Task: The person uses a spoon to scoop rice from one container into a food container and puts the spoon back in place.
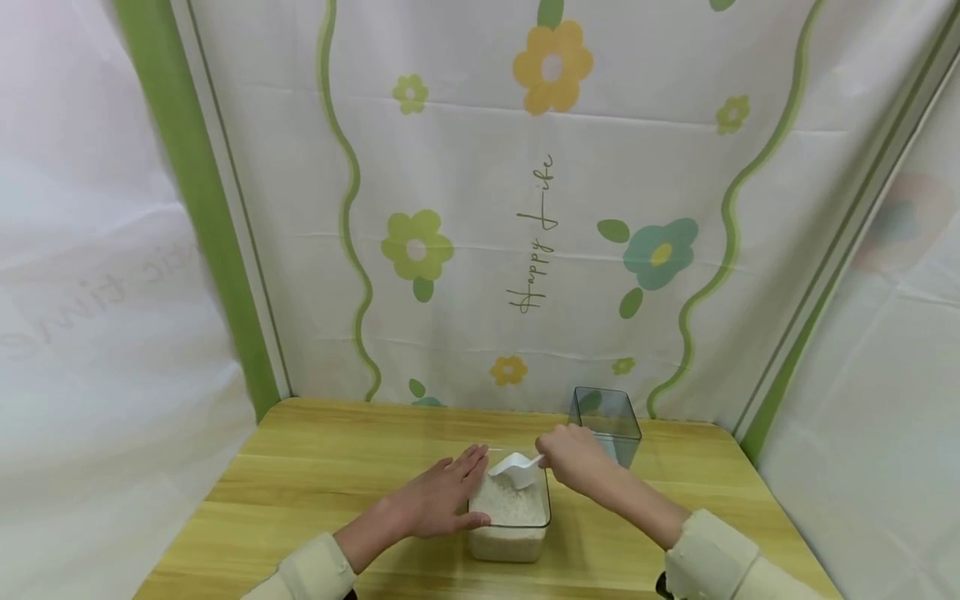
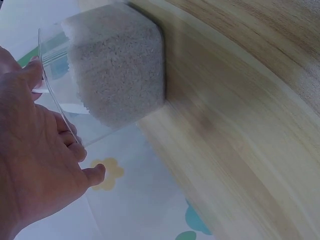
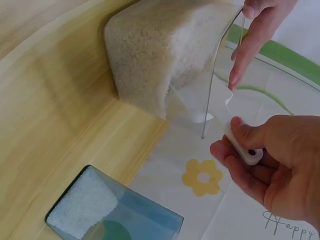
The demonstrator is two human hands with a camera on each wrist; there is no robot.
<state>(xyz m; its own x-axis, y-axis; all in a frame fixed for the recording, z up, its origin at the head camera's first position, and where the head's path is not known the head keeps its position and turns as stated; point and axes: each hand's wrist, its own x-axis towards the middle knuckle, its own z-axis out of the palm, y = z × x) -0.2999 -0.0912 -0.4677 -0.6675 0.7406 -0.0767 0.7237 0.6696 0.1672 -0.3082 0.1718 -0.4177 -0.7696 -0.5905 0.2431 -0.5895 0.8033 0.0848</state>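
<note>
A clear square container (image 1: 507, 548) of white rice (image 1: 504, 505) stands near the front of the table. My left hand (image 1: 437, 500) rests along its left rim, fingers extended and thumb at the near corner. Over the rice, my right hand (image 1: 573, 456) pinches the handle of a white measuring scoop (image 1: 516, 470). The right wrist view shows the thumb and fingers on that handle (image 3: 239, 143), with the scoop's bowl tilted inside the container. How much rice the bowl holds is hard to tell.
Behind my right hand stands a tinted, bluish clear container (image 1: 628, 425), with some white rice (image 3: 82, 202) at its bottom. All stands on a wood-grain table (image 1: 330, 467). White flower-print curtains (image 1: 465, 167) close off the back and both sides.
</note>
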